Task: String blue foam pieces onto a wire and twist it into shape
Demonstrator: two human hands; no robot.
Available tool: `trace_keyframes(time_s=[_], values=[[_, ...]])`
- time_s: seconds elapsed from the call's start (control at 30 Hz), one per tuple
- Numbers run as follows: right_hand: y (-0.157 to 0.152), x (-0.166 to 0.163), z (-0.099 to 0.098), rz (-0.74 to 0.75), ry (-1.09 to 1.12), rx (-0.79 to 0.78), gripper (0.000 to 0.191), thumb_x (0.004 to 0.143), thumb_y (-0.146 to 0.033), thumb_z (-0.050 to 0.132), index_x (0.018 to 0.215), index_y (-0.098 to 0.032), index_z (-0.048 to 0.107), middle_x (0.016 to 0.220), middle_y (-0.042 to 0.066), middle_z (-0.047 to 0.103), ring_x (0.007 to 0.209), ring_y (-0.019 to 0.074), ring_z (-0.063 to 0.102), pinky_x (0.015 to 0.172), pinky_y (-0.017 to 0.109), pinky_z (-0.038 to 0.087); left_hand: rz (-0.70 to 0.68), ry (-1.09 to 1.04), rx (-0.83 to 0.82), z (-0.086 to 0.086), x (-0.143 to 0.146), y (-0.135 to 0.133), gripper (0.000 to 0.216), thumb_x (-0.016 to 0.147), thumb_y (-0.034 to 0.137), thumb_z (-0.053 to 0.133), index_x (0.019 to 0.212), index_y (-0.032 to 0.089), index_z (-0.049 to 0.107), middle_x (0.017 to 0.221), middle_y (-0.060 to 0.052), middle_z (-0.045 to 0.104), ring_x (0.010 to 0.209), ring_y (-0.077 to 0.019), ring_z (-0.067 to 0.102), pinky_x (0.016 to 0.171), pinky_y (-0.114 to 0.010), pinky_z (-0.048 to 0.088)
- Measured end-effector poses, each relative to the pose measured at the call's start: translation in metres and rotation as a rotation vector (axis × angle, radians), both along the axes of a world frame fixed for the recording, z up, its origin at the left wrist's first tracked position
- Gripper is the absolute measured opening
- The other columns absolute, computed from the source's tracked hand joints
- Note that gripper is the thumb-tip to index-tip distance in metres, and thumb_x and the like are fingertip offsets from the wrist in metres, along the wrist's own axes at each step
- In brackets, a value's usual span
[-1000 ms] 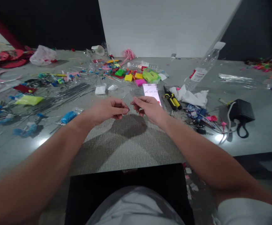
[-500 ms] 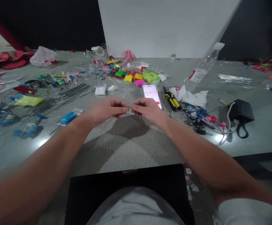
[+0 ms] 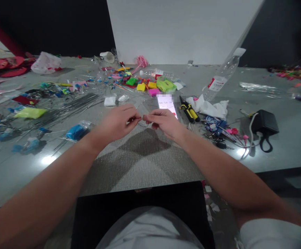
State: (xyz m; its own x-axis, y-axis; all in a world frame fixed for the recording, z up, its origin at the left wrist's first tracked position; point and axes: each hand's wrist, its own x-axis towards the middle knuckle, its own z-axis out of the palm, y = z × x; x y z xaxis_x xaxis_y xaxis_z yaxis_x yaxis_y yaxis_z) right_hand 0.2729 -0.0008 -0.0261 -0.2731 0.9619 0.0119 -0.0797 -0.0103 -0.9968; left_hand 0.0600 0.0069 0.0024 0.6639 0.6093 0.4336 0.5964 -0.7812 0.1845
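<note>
Thin dark wire (image 3: pixel 144 125) runs in a small curve between my two hands above the middle of the table. My left hand (image 3: pixel 121 120) is closed, its thumb and forefinger pinching the wire. Facing it, my right hand (image 3: pixel 164 121) pinches the same wire close to the left fingertips. Where exactly the wire ends lie is hidden by the fingers. Just behind the right hand lies a phone (image 3: pixel 166 103) showing a running timer. Yellow-and-black pliers (image 3: pixel 189 110) rest to the right of the phone.
On the left lie a bundle of straight wires (image 3: pixel 69 105), a blue clay packet (image 3: pixel 75 131) and a yellow packet (image 3: pixel 31 112). Colourful clay packs (image 3: pixel 141 86) sit at the back. A plastic bottle (image 3: pixel 221 77), tissue (image 3: pixel 210 106) and black charger (image 3: pixel 264 122) stand right.
My left hand has turned and its fingers have curled in more. A curve of wire now shows below the fingertips. The right hand stays nearly in place.
</note>
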Motion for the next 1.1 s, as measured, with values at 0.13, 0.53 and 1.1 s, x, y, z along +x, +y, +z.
trace_keyframes(time_s=[0.13, 0.53, 1.1], values=[[-0.004, -0.004, 0.000, -0.038, 0.075, -0.046, 0.024, 0.074, -0.042, 0.084, 0.074, -0.020, 0.074, 0.073, 0.000, 0.063, 0.067, 0.0110, 0.051, 0.053, 0.023, 0.036, 0.068, 0.034, 0.144, -0.002, -0.001, 0.000, 0.023, 0.101, 0.031, 0.049, 0.092, 0.019, 0.067, 0.086, -0.007, 0.065, 0.083, -0.0222, 0.061, 0.073, -0.034, 0.043], [-0.012, -0.002, 0.016, 0.185, 0.296, -0.266, 0.026, 0.080, -0.043, 0.080, 0.082, -0.019, 0.069, 0.054, -0.009, 0.028, 0.048, 0.0079, 0.022, 0.042, 0.024, 0.015, 0.141, 0.062, 0.376, -0.002, -0.001, -0.004, 0.025, 0.103, 0.032, 0.047, 0.094, 0.021, 0.068, 0.087, -0.009, 0.065, 0.087, -0.0249, 0.061, 0.075, -0.038, 0.045], [0.011, 0.006, -0.008, 0.039, 0.111, 0.183, 0.023, 0.078, -0.042, 0.084, 0.080, -0.020, 0.077, 0.071, 0.001, 0.068, 0.064, 0.0103, 0.059, 0.062, 0.026, 0.051, 0.063, -0.600, -0.720, -0.007, 0.007, 0.004, 0.024, 0.080, 0.034, 0.078, 0.095, 0.019, 0.065, 0.088, -0.004, 0.072, 0.078, -0.0165, 0.068, 0.072, -0.031, 0.055]])
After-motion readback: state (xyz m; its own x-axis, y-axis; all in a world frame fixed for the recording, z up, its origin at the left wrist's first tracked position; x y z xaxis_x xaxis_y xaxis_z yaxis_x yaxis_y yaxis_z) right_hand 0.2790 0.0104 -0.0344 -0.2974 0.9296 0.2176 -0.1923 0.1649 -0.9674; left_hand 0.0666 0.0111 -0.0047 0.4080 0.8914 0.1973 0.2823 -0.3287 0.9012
